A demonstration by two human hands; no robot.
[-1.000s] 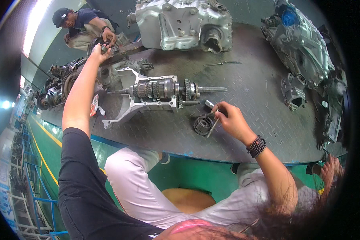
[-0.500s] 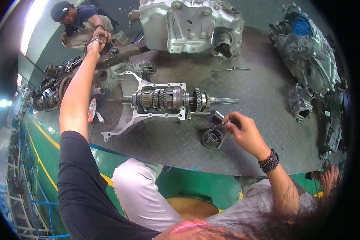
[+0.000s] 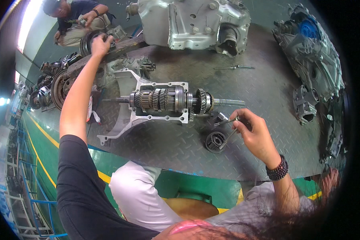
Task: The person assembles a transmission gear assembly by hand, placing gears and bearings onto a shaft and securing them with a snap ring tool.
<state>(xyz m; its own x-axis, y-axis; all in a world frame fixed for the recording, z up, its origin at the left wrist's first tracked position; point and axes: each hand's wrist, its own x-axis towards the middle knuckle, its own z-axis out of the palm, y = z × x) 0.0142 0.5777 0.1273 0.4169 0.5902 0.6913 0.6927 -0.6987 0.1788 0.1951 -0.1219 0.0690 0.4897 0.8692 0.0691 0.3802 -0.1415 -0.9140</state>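
My left hand [image 3: 101, 45] reaches to the far left, over a dark round wheel-like part [image 3: 86, 43]. Its fingers are loosely bent and apart, with nothing visible in them. Beyond it, a co-worker's hand [image 3: 88, 18] holds a small metal piece [image 3: 82, 21]. At the right, my right hand [image 3: 255, 134] grips a thin two-legged metal tool [image 3: 229, 138], its legs spread. One leg points down to a dark slotted ring [image 3: 216, 141] on the table. Left of it, a gear shaft assembly [image 3: 160, 99] lies in an open silver housing [image 3: 158, 117].
A large silver casing [image 3: 192, 24] stands at the far middle, another casing [image 3: 312, 56] at the right. A thin metal rod [image 3: 234, 67] lies on the diamond-plate table [image 3: 176, 142]. Several greasy parts crowd the left, beside a beam [image 3: 122, 47]. A small cylinder [image 3: 221, 117] lies near the shaft.
My left hand has parted from the co-worker's hand, which has drawn back with the small metal piece. My right hand has shifted slightly right, and the tool's legs show more clearly.
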